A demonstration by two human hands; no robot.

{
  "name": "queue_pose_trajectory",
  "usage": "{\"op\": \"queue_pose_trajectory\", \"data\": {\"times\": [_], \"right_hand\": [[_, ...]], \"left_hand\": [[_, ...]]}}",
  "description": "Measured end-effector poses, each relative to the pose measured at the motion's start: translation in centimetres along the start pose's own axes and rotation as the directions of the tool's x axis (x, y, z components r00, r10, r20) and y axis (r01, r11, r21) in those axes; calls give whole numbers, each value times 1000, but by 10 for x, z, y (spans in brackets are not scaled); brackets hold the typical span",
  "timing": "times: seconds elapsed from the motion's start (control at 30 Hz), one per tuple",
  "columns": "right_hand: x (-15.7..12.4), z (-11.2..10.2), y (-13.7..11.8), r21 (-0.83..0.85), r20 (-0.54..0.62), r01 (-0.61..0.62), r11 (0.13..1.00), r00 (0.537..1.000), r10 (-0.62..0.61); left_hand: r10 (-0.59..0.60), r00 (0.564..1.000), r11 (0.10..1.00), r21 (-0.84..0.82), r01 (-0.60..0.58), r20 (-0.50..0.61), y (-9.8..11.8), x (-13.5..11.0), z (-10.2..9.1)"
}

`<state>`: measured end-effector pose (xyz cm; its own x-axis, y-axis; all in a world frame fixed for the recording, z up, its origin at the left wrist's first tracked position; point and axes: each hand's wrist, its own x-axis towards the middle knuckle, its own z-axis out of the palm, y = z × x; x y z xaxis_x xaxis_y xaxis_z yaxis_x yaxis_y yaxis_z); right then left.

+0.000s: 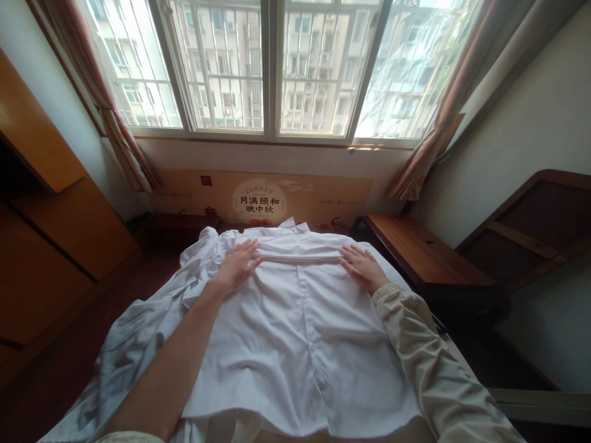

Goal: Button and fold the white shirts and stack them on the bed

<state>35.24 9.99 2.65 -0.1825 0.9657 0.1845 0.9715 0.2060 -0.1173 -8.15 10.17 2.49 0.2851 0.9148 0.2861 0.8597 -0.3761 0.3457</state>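
A white button-up shirt (277, 344) is spread front side up before me, its collar at the far end and its hem near me. Across its chest runs a horizontal fold. My left hand (241, 263) lies flat on the cloth at the left end of that fold, fingers stretched out. At the fold's right end, my right hand (362, 266) rests with fingers spread, pressing on the fabric. Neither hand grasps anything. More rumpled white cloth (138, 338) hangs along the left side, partly behind my left forearm.
Beyond the shirt, a printed orange cardboard panel (184, 200) leans below a barred window (318, 67). A low brown wooden table (425, 252) stands at right, near a leaning wooden frame (530, 227). Wooden cabinets (69, 227) line the left. Curtains (117, 135) hang beside the window.
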Motion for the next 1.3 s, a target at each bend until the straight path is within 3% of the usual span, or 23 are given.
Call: {"op": "queue_pose_trajectory", "data": {"times": [0.07,0.17,0.4,0.57,0.73,0.83,1.07,1.3], "right_hand": [[-1,7,-1,-8,61,-48,999,997,48],[-3,14,1,-47,55,-116,992,991,118],[-3,14,5,-40,49,-301,953,952,303],[-2,11,13,31,-73,-266,963,961,268],[-1,10,25,184,-278,-181,966,933,228],[0,10,29,229,-329,-133,964,922,206],[-3,4,26,252,-300,-230,940,905,302],[-10,-15,9,230,-194,-460,858,842,504]], "left_hand": [[-92,993,996,23,91,79,-4,-2,11],[-187,980,982,52,183,74,-11,-4,19],[-247,967,968,52,244,59,-10,-4,15],[-286,958,958,-12,286,14,-12,-2,15],[-267,964,964,14,267,-16,-12,-2,15],[-268,963,963,32,268,-15,-12,-3,14],[-252,967,964,80,254,-32,-14,-3,15],[-254,966,964,67,256,-41,-15,-3,15]]}}
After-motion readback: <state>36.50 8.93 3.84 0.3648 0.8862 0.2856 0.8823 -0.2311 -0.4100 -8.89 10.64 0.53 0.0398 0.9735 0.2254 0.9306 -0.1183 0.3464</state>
